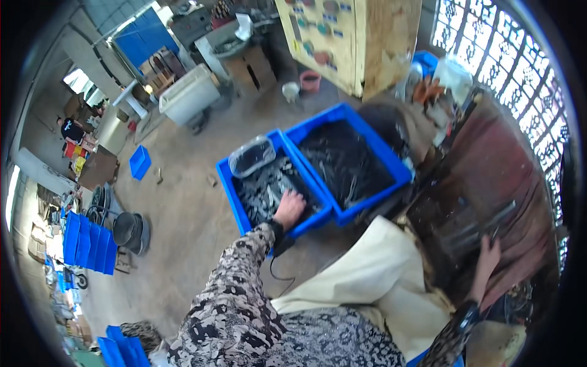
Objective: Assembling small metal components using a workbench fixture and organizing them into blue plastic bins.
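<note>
My left hand [290, 208] reaches into the left blue bin [244, 221], fingers bent down among flat dark-grey pieces [260, 194]. Anything between those fingertips is too small to make out. Over on the right, my right hand [488, 252] is closed around a thin dark tool [494, 232], blurred and of unclear kind. It rests above the dark worktop [440, 211], beside a long greyish bar [505, 211]. A clear plastic tub [252, 156] sits in the far left corner of the left bin.
Against the left bin stands a second blue bin [403, 172] with dark contents. Pale cloth [373, 257] covers my lap. A cream control cabinet [342, 46] stands beyond. Stacked blue bins [88, 241] and black buckets [128, 229] are on the left; a person [72, 130] is far off.
</note>
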Motion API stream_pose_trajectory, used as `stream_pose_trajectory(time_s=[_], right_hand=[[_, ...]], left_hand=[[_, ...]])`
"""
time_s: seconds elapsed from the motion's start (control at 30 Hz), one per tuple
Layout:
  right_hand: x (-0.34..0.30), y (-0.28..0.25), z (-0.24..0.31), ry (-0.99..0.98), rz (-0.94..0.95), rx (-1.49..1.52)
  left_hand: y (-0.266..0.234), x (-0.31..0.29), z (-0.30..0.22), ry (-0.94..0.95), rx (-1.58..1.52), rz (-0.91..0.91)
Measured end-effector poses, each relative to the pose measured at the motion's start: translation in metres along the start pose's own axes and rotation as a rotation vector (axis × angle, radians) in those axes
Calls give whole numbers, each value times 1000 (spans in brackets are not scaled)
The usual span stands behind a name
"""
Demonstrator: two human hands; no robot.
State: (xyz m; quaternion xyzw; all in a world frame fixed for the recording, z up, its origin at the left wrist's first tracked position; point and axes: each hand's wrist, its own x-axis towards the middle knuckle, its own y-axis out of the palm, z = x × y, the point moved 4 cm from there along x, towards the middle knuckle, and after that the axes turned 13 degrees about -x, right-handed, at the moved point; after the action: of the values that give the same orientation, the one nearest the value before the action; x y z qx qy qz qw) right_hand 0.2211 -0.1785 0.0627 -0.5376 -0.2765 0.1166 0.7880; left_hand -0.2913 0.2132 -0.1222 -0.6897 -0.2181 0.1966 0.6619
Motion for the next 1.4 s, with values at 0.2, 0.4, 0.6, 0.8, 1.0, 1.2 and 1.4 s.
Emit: stream_pose_trajectory(time_s=[0.2, 0.4, 0.6, 0.8, 1.0, 1.2, 1.4], right_hand=[[-98, 3, -10, 101, 85, 138], [-127, 8, -12, 85, 31, 3], [-129, 21, -18, 56, -5, -121], [-123, 24, -18, 126, -46, -134], [-127, 6, -3, 174, -32, -230], [-129, -1, 18, 142, -45, -195], [-134, -9, 23, 220, -15, -222]], left_hand=[[-21, 2, 6, 100, -107, -31], [-26, -10, 21, -429, -887, -375], [-140, 5, -43, -461, -1682, -461], [-314, -5, -181, 496, -1717, -302], [-415, -26, -276, 1073, -1489, -343], [-428, -44, -314, 1384, -1594, -300], [-433, -28, -294, 1371, -1520, -227]])
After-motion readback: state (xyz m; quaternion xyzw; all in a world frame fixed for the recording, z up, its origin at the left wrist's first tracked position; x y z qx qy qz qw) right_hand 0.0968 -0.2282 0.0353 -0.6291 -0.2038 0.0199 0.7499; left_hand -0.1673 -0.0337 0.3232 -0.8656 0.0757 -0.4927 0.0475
